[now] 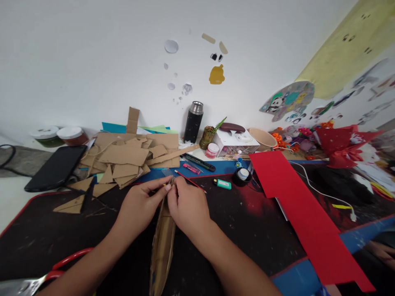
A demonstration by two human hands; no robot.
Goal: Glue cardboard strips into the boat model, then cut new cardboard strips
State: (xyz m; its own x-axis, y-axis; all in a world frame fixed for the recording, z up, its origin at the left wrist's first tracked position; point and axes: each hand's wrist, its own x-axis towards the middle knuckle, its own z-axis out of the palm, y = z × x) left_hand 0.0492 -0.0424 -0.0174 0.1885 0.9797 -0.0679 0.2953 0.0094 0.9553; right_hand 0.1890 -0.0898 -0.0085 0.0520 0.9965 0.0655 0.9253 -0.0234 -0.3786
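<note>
- In the head view, we have both hands together over the dark mat [247, 230], at the far end of a long cardboard piece [163, 246].
- Our left hand [142, 202] is closed in a pinch on that end, thumb against forefinger.
- Our right hand [190, 204] is closed on the same end from the other side, fingers curled; our two sets of fingertips meet.
- The piece lies between our forearms, its sides raised like a trough, its near end running to the bottom of the view. A clear bit shows at our fingertips, too small for us to name.
- Just beyond our left hand we see a heap of scraps [123, 157], with a phone [58, 168] left of it. Loose triangles lie nearer, on the mat.
- Our left forearm crosses in front of the scissors [54, 274] and hides part of them.
- Closest beyond our right hand is a red pencil [197, 187], partly behind the fingers; past it lie a pink tube [191, 169] and a cutter [200, 163].
- To the right we find a lighter [222, 183], then a black pot [240, 178], both apart from our hand.
- A big red sheet [304, 209] slants over the mat's right side, well clear of our hands.
- Along the wall we see a bottle [194, 122], a plant pot [205, 139], a white box [236, 144] and a bowl [263, 139].
</note>
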